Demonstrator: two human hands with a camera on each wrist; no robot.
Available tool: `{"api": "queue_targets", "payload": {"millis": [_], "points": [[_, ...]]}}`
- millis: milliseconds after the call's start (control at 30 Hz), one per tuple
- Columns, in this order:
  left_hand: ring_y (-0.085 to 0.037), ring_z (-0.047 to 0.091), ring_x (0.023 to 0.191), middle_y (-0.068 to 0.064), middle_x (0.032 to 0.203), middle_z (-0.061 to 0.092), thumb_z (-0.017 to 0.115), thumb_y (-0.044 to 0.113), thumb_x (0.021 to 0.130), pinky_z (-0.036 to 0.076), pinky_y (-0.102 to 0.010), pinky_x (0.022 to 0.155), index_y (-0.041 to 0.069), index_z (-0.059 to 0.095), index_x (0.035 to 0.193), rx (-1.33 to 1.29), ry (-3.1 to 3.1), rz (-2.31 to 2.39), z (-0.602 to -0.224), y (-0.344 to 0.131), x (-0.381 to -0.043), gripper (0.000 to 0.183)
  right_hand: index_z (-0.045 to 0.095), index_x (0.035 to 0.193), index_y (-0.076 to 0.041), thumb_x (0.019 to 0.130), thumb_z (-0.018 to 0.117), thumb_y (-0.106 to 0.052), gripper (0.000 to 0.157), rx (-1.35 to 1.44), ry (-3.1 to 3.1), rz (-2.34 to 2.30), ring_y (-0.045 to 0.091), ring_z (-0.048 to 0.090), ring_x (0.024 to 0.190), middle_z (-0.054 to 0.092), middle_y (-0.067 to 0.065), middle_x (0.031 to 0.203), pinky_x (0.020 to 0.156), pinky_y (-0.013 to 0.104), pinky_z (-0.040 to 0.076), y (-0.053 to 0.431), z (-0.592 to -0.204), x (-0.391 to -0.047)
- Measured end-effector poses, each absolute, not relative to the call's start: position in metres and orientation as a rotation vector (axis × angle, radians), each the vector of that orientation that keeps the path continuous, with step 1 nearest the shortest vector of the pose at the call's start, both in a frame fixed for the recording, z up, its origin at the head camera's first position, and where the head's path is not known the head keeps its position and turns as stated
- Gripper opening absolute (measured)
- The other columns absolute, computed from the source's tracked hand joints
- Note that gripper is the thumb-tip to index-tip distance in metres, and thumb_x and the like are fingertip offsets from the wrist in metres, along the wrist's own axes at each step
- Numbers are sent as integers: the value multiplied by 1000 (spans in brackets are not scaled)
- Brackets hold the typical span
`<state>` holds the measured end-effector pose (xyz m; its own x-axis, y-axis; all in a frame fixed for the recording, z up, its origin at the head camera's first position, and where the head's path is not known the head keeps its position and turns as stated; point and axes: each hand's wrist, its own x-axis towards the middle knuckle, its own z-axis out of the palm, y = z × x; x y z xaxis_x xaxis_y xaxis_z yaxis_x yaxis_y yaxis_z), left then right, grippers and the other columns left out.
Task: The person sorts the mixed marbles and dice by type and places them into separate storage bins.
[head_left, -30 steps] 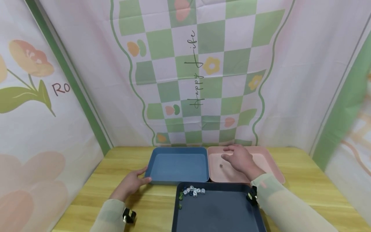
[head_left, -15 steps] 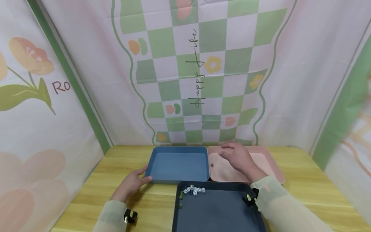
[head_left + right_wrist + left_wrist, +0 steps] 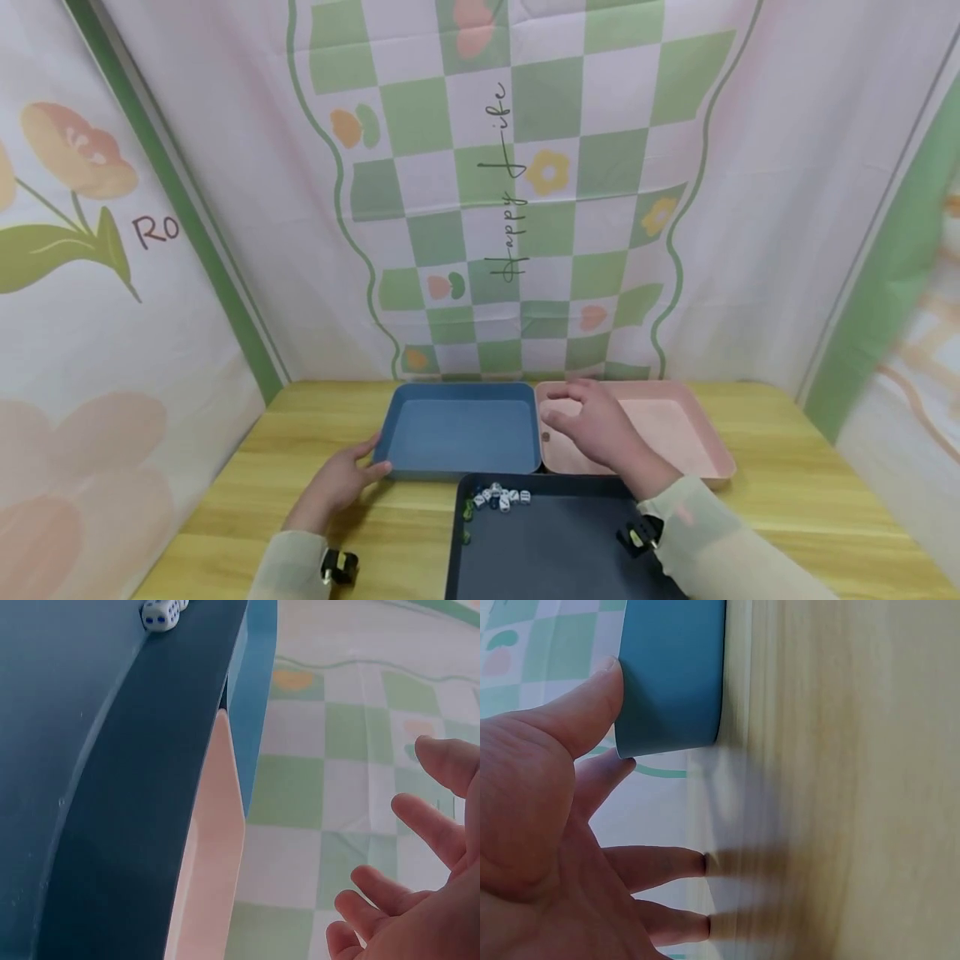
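Observation:
My left hand (image 3: 341,477) touches the near left corner of the blue tray (image 3: 457,473), thumb and index finger straight at the rim. Its other fingers (image 3: 660,866) spread apart, tips at the wooden table. Over the left part of the pink tray (image 3: 693,433), my right hand (image 3: 600,425) hangs with fingers loosely bent and nothing between them. A small brownish piece (image 3: 546,437) lies in that tray by its left wall, just below the right thumb; its kind is too small to make out. The right wrist view shows the hand apart from the trays.
A dark tray (image 3: 562,542) stands in front, under my right forearm. White dice (image 3: 504,503) with dark blue pieces lie in its far left corner, several green pieces (image 3: 468,510) along its left wall. A printed curtain (image 3: 480,208) hangs behind the table (image 3: 795,475).
The brownish piece has shifted left to the pink tray's left wall. My right hand has moved left and lower over that tray. The left hand stays at the blue tray's corner.

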<state>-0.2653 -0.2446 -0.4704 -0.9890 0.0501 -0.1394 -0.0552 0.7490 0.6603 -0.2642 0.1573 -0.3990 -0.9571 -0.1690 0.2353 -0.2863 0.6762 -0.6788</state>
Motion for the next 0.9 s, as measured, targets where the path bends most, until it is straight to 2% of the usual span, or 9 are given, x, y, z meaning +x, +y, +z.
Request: {"api": "queue_targets", "payload": {"millis": [267,400,500,600,733,833,900], "points": [[-51,35,135,-22,150,41,66,47,95,25,-71,105,25,41,154,3,2794,1073,-472,-246,-265,68,68,127,-8,93,71,-30,41,415,-2771,1127,46,36,136,37,23,151,102,64,37,141,-401,-247],[-52,36,135,-22,150,42,66,49,94,25,-71,105,26,41,154,6,2798,1062,-472,-247,-266,69,70,124,-13,92,74,-28,36,483,-2769,1170,42,38,136,35,19,154,99,59,43,133,-407,-242],[-52,36,134,-22,150,42,66,50,93,26,-70,105,26,41,154,11,2799,1057,-470,-246,-266,70,71,120,-17,91,75,-29,32,542,-2776,1176,39,47,130,38,19,152,96,56,47,130,-411,-237],[-52,36,134,-23,149,43,67,49,93,26,-70,105,25,41,154,22,2797,1061,-470,-245,-267,70,71,118,-20,91,74,-32,29,618,-2791,1154,36,59,114,40,19,150,92,56,48,127,-414,-233],[-52,36,134,-23,149,42,67,48,94,26,-70,106,24,41,154,33,2790,1066,-470,-245,-267,69,71,117,-23,91,75,-32,27,705,-2824,1133,40,53,123,39,18,150,96,65,40,122,-419,-228],[-52,36,134,-23,149,43,67,48,94,26,-70,106,23,41,154,39,2795,1052,-470,-246,-267,70,72,117,-24,91,75,-31,27,750,-2855,1109,42,37,137,40,15,150,100,70,30,116,-424,-227],[-52,37,133,-23,148,44,66,48,94,26,-69,106,23,40,154,46,2800,1038,-470,-246,-267,70,73,117,-22,91,75,-32,28,779,-2877,1096,42,35,138,41,14,150,100,70,29,113,-427,-227]]}}
